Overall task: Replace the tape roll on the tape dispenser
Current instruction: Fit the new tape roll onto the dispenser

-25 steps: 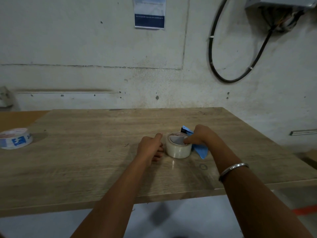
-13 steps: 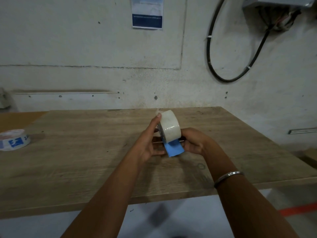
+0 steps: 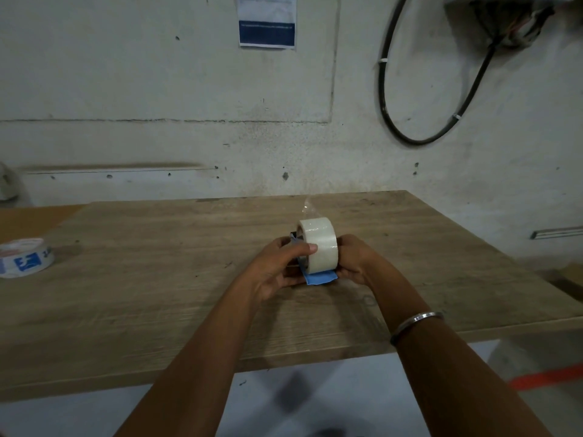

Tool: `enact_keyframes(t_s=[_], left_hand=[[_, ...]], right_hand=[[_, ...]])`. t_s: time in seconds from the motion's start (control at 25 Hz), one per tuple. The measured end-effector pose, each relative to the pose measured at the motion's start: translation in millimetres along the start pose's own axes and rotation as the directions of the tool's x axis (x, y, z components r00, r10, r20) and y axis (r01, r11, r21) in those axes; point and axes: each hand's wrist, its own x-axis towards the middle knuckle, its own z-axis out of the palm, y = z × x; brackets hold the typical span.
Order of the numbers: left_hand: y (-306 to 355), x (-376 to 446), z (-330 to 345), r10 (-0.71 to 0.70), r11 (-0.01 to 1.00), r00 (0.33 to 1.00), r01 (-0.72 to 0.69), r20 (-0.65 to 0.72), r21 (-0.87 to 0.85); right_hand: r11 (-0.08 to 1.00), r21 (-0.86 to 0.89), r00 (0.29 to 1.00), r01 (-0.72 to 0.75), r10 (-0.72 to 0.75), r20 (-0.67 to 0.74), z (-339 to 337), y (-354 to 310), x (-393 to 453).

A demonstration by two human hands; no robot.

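Clear tape roll (image 3: 319,246): upright on edge, lifted above the counter (image 3: 157,294), between my two hands; it seems to sit on the blue tape dispenser (image 3: 318,276), whose blue body shows just under the roll and dark frame just left of it. Whether it is fully seated I cannot tell.
Loose tape end (image 3: 307,205): a clear tail stands up just beyond the top of the roll, free, likely ready to be threaded.
Left hand (image 3: 277,272): my grip is curled onto the roll's left side, thumb pressed across its left face, I judge to steady it on the hub.
Right hand (image 3: 355,261): curled round the roll's right side and the dispenser beneath, carrying the weight; fingertips hidden behind the roll.
Printed tape roll (image 3: 25,258): lies flat, far left of the clear roll, near the counter's left edge; probably the one taken off.
Room: bare wood all round the clear roll, with open space to set the dispenser down; the near counter edge is under my forearms.
Wall (image 3: 126,89): well behind the roll, with a black cable loop (image 3: 419,137) up right.
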Motion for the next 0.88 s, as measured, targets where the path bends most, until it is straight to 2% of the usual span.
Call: enact_keyframes(t_s=[0.08, 0.24, 0.44, 0.6, 0.72, 0.8, 0.88], left_hand=[[-2, 0, 0, 0.007, 0.999, 1.0, -0.007, -0.002, -0.037], [1, -1, -1, 0.024, 0.998, 0.998, -0.027, -0.054, -0.056], [1, -7, 1, 0.042, 0.999, 0.998, -0.043, -0.045, -0.019], [1, -7, -5, -0.007, 0.993, 0.998, 0.014, 0.061, -0.115], [1, -9, -9, 0.0, 0.991, 0.996, 0.011, 0.087, -0.136], [1, -13, -5, 0.062, 0.997, 0.998, -0.064, 0.03, 0.036], [1, -14, -1, 0.26, 0.925, 0.961, -0.221, -0.091, 0.309]], right_hand=[[0.999, -0.027, 1.0, 0.017, -0.018, -0.017, 0, 0, 1], [0.992, 0.12, 0.995, -0.033, 0.021, 0.102, 0, -1, 5], [0.999, 0.044, 0.998, 0.021, -0.018, -0.057, 4, 1, 8], [1.0, -0.03, 0.996, 0.007, -0.009, -0.083, 4, 4, 7], [1.0, 0.013, 0.998, 0.009, -0.008, -0.068, 4, 4, 3], [1.0, 0.003, 0.998, -0.008, 0.008, -0.065, 5, 5, 3], [0.998, -0.042, 0.996, -0.044, 0.04, -0.081, 5, 7, 6]])
